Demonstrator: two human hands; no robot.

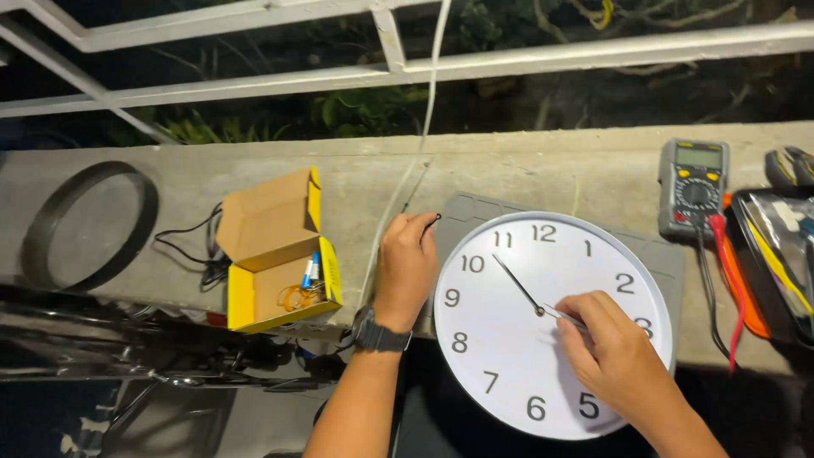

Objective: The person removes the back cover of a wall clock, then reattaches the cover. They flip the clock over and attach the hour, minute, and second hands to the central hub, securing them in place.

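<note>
Yellow cardboard box [275, 254] sits open left on the desk [526, 170]. Your left hand [405, 267] pinches a small black bit; your right hand [612, 352] fingers close on the clock [551, 326] hand at centre.

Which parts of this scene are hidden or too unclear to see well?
- Head view: the right hand covers the white round wall clock near its right-side numerals; what its fingers pinch is unclear.
- The left hand holds a small dark piece, too small to identify.
- The transparent tool pouch is cut off by the right edge.
- Items inside the yellow cardboard box are too small to name.
</note>
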